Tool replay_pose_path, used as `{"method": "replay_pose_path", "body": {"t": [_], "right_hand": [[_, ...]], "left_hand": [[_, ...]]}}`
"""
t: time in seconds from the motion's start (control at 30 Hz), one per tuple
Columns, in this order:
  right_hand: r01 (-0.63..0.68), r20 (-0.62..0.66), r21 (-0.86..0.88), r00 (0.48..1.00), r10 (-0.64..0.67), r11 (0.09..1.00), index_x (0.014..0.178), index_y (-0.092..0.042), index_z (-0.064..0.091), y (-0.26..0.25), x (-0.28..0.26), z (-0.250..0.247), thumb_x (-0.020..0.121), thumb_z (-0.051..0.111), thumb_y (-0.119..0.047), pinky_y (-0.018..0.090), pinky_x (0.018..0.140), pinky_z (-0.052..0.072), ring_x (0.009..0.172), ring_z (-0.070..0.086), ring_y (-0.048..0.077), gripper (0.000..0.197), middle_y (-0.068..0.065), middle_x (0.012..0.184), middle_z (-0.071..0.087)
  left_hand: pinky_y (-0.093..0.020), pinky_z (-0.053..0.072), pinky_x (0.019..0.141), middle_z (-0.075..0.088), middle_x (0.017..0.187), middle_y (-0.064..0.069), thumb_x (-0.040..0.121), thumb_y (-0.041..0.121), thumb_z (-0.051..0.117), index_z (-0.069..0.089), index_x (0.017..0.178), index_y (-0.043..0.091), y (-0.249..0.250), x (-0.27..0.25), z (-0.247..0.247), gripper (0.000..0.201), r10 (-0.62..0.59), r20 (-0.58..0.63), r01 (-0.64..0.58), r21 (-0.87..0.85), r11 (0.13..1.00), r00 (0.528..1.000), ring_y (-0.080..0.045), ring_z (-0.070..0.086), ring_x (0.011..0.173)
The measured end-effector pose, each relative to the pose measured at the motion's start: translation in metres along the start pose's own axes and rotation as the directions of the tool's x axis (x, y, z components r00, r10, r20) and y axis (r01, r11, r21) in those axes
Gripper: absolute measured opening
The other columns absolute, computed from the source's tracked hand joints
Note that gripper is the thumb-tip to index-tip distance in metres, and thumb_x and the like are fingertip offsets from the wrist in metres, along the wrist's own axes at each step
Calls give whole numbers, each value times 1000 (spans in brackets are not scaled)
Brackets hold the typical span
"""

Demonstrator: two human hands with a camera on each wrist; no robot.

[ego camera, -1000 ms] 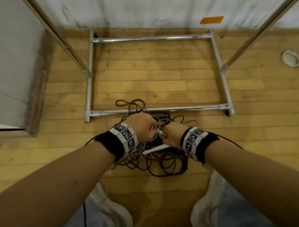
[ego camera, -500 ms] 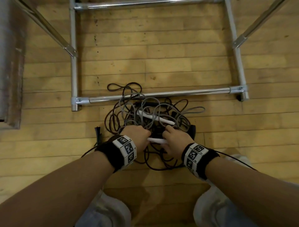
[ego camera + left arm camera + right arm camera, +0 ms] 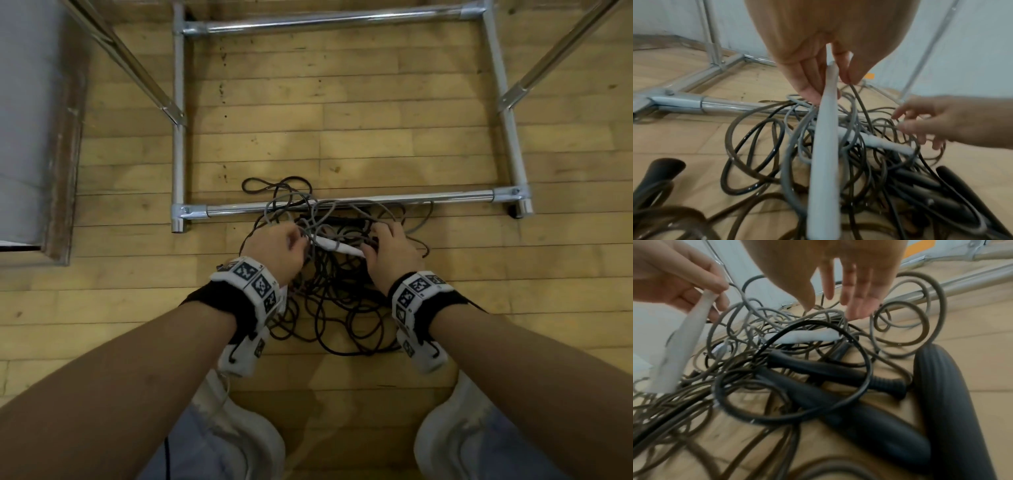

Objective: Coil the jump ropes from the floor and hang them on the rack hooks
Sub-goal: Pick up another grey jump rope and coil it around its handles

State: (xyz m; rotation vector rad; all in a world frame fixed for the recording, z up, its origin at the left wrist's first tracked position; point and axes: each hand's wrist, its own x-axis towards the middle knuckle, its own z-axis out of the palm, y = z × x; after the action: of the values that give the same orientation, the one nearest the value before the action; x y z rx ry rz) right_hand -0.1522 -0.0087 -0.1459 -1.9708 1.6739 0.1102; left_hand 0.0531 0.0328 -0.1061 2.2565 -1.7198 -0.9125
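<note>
Comparing with half a second ago, the hands have moved up the frame, deeper into the pile, and the view has shifted so that the far bar of the rack [image 3: 178,113] shows again at the top. The right hand [image 3: 394,253], which was curled at a white handle, now hangs wide over the ropes with its fingers [image 3: 859,288] straight and spread, holding nothing. The left hand [image 3: 274,250] pinches the thin end of one white handle [image 3: 826,146] between thumb and fingers, and this handle hangs down toward the wrist camera.

The ropes [image 3: 329,301] lie in one tangle on the wooden floor [image 3: 376,137], at the centre of the head view, just below the near bar of the rack; some loops go over that bar. I count two white handles: the one in the left hand, and a second handle [image 3: 807,336] lying in the pile between the two hands. At least four black handles [image 3: 838,369] lie at the lower right of the right wrist view. The cords are grey, brown and black; how many ropes there are I cannot tell. Two white shoes [image 3: 239,431] stand at the bottom edge.
</note>
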Motion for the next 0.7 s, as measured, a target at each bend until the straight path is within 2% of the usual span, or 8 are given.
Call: {"method": "replay_pose_path", "body": {"t": [0.13,0.2,0.27,0.37,0.43,0.47,0.57,0.7], "right_hand": [[90,178,-198,983,-54,976,123,-16,54,2,16,-3,93,52,-38,32,76,43,106,51,27,37,9,124,47],[118,250,-266,967,-49,957,124,-15,53,1,20,-4,91,55,-36,31,75,43,107,53,26,38,7,121,55],[108,287,-326,958,-11,939,120,-15,52,-4,19,-7,91,54,-30,30,65,43,98,57,25,33,7,115,59],[156,335,-390,942,-19,907,107,-13,53,-11,16,-19,92,48,-23,30,55,38,72,50,23,18,6,93,59],[201,375,-384,926,-46,901,109,-12,53,-16,14,-34,92,46,-22,32,59,43,70,49,23,21,4,83,53],[207,394,-362,918,-52,909,114,-12,52,-18,12,-45,93,45,-22,32,59,44,70,50,22,24,5,84,53],[196,405,-236,910,-86,952,119,-16,46,-30,2,-88,92,50,-21,30,56,44,70,52,21,28,5,90,56],[187,330,-49,930,-161,981,90,-17,66,-62,-20,-157,89,54,-29,30,61,46,74,56,22,17,6,86,64]], "left_hand": [[-34,46,50,58,68,-6,99,20,41,42,99,18,8,9,-5,1,-32,12,34,-222,974,999,-24,57,59],[-31,39,46,53,67,-4,99,15,39,34,109,19,14,13,-8,12,-35,-13,30,-282,959,999,-22,51,52],[-27,37,48,53,74,0,98,17,45,34,116,19,21,18,-14,21,-98,-36,80,-336,938,995,-15,51,55],[-31,50,57,61,86,3,95,29,52,48,101,19,30,25,-29,12,-161,-44,138,-323,936,986,-12,60,71],[-34,54,61,66,84,-1,95,34,50,53,88,20,38,27,-42,15,-159,-75,130,-296,946,984,-17,63,73],[-31,52,57,66,81,-2,95,35,48,52,84,22,42,28,-49,18,-157,-103,120,-294,948,982,-17,63,69],[-24,34,42,55,70,6,98,36,43,48,85,22,58,24,-79,19,-145,-210,81,-288,954,967,-12,53,54],[-25,31,48,54,73,6,95,34,45,48,95,23,86,7,-123,11,-192,-238,112,-313,943,952,-10,50,61]]}}
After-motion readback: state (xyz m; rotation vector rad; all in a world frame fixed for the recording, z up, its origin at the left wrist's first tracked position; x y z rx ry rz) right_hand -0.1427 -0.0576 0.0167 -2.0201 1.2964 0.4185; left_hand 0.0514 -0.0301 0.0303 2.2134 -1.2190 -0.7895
